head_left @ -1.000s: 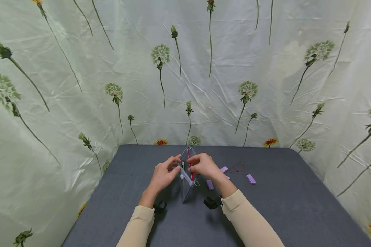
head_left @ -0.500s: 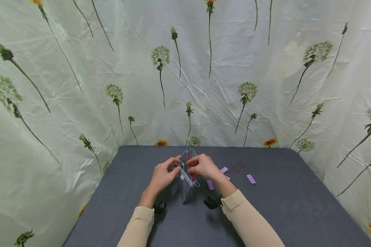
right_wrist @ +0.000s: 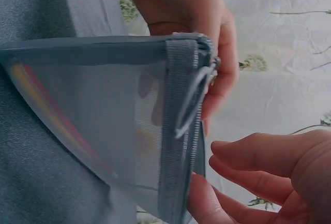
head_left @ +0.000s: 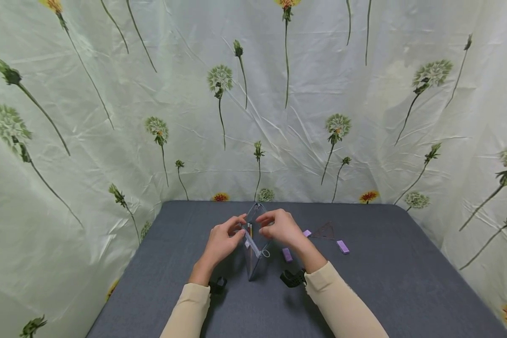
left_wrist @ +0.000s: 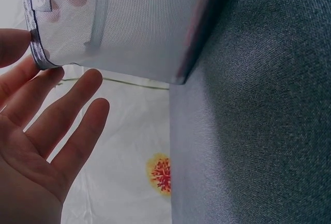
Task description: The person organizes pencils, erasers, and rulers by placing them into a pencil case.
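A grey see-through mesh pencil case [head_left: 253, 260] stands upright on the table, its zip top spread apart. In the left wrist view, my left hand [left_wrist: 41, 125] pinches the case's rim between thumb and forefinger, with the other fingers extended. My right hand [head_left: 280, 227] is over the mouth on the other side. In the right wrist view, the fingers of my right hand [right_wrist: 269, 169] are loosely bent with nothing between them, one fingertip right at the zip edge. Pencils [head_left: 249, 230] stand inside the case; red and yellow ones [right_wrist: 54, 102] show through the mesh.
Right of the case lie purple-and-white boxlike blocks, among them one near block [head_left: 287, 255] and one farther right [head_left: 343, 247]. A see-through set square [head_left: 324, 231] lies between them and the back edge. A floral curtain [head_left: 300, 117] hangs behind the dark table [head_left: 173, 263].
The red pencil that my right hand held over the mouth has been let go and dropped down into the case. My right fingers have parted; the left hand keeps its hold.
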### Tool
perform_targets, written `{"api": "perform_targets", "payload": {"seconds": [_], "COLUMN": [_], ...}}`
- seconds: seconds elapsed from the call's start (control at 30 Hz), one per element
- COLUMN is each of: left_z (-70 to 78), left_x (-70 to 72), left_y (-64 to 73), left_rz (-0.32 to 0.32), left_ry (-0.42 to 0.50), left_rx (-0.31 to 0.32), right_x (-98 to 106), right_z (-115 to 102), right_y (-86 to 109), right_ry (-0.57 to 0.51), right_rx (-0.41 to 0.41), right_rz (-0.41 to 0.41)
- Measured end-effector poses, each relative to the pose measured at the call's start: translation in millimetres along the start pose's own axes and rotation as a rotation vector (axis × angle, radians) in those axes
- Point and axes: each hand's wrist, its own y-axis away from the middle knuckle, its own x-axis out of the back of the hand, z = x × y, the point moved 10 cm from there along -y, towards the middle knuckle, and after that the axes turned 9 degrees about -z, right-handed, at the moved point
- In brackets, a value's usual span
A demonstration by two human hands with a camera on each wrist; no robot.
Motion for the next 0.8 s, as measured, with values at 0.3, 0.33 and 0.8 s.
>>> {"api": "perform_targets", "payload": {"seconds": [0.3,0.33,0.8], "left_z": [-1.5,-1.5,-0.7], "left_x": [1.3,1.4,1.9], "left_y": [0.7,1.0,2.7], "left_rz": [-0.008,-0.011,-0.011], "left_ry": [0.018,0.026,0.039], "left_rx": [-0.002,-0.002,-0.035], "right_x": [6.2,7.3,27.1], "right_z": [-5.6,-5.9,7.1], "right_y": [8.8,10.2,31.1], "right_ry": [-0.027,-0.026,-0.056], "right_rx": [0.039,0.042,0.048], "right_rz": [0.014,0.019,0.099]}}
